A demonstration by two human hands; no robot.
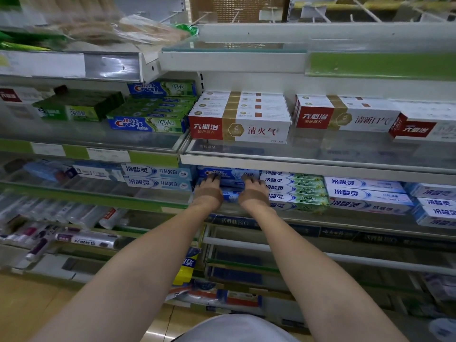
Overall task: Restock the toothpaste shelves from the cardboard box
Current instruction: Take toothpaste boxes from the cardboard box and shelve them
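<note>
A stack of blue Crest toothpaste boxes point(229, 174) lies on the middle shelf point(308, 166), under the shelf's front lip. Both my arms reach out to it. My left hand point(207, 193) lies palm down at the stack's left part, its fingertips touching the front of the top box. My right hand point(254, 195) does the same at the stack's right part. A lower blue box point(230, 195) shows between the two hands. The cardboard box is not in view.
White-green toothpaste boxes point(293, 191) stand stacked right beside my right hand, blue-white ones point(158, 178) to the left. Red-and-white boxes point(239, 129) and green Crest boxes point(148, 124) fill the shelf above. Loose tubes point(86, 239) lie lower left; dark boxes point(234, 222) sit below.
</note>
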